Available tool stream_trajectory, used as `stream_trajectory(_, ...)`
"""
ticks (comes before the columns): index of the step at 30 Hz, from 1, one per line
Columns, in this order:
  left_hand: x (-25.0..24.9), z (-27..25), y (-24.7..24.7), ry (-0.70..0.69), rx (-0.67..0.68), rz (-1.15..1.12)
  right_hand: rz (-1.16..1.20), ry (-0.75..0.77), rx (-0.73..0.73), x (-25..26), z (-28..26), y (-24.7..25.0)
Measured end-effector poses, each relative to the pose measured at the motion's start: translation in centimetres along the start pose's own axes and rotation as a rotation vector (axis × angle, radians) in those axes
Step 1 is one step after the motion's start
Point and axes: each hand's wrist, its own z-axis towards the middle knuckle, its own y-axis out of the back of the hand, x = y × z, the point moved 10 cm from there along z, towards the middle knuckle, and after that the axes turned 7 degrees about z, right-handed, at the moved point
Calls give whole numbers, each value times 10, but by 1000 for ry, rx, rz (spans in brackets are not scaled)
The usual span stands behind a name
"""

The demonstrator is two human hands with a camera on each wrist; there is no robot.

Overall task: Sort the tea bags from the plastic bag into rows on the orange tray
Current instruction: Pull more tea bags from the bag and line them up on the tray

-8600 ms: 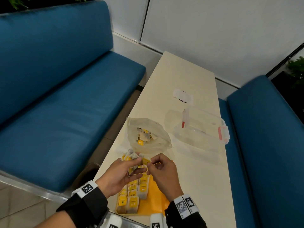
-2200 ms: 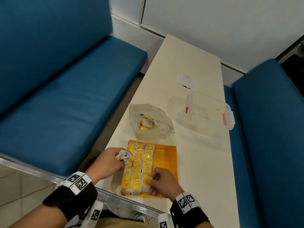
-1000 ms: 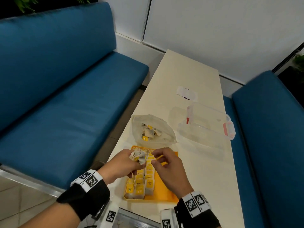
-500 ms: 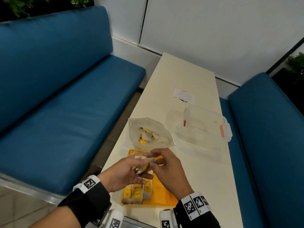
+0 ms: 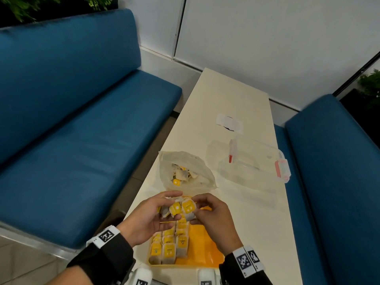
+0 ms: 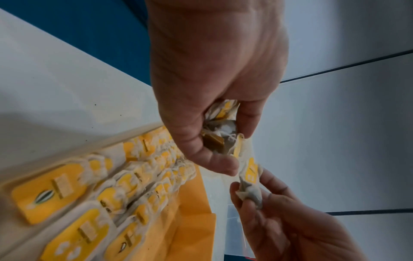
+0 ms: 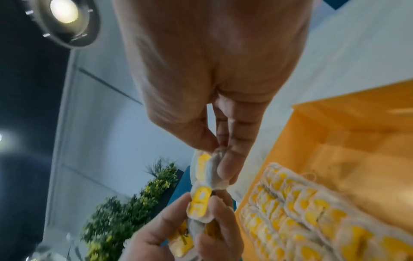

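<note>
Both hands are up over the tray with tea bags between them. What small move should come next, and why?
Probably the right hand should pull the single tea bag it pinches free of the bunch the left hand grips, then lower it to the orange tray. The tray's right part is bare beside the filled rows.

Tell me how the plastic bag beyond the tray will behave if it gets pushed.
The plastic bag looks thin and crumpled, so it would probably buckle rather than slide as one piece. It holds only a few tea bags, so it is likely light and may skid on the smooth table.
</note>
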Motion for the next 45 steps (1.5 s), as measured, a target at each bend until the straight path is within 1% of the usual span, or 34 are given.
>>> stream_trajectory(2, -4, 3, -2, -29, 4, 42, 142, -24, -7, -3, 2, 1)
stream_trajectory(4, -6, 7, -3, -75, 7, 141, 229, -39, -7, -6, 4, 0)
stream_trajectory(6, -11, 11, -3, -136, -13, 285, 255, -32, 1, -4, 5, -2)
stream_trajectory(8, -20, 13, -1, -214, -69, 420, 246, -29, 7, -4, 6, -3)
stream_trajectory(10, -30, 13, 1, -297, -133, 539, 201, -26, 19, -2, 7, -3)
stream_trajectory(12, -39, 13, -1, -374, -157, 659, 95, 19, 34, 1, 8, -2)
stream_trajectory(16, -46, 13, -5, -440, -185, 814, -181, 155, -32, 10, 14, 8)
stream_trajectory(18, -49, 13, -4, -437, -186, 829, -211, 172, -46, 15, 16, 13)
stream_trajectory(20, -49, 14, 5, -414, -179, 784, -141, 139, -19, 15, 19, 18)
stream_trajectory(24, -48, 12, 34, -352, -267, 694, -200, 89, 4, 6, 19, 26)
stream_trajectory(27, -42, 11, 44, -329, -290, 671, -79, 1, 51, -8, 11, 24)
stream_trajectory(31, -31, 11, 59, -301, -343, 735, -163, -142, 148, -44, -2, 15)
stream_trajectory(35, -23, 8, 66, -295, -394, 767, -178, -282, 192, -83, -14, 12)
stream_trajectory(38, -18, 6, 70, -288, -441, 858, -209, -335, 242, -100, -22, 3)
stream_trajectory(41, -12, 8, 71, -278, -456, 939, -260, -359, 260, -110, -24, -4)
stream_trajectory(45, -10, 10, 72, -282, -464, 958, -332, -376, 250, -119, -23, -10)
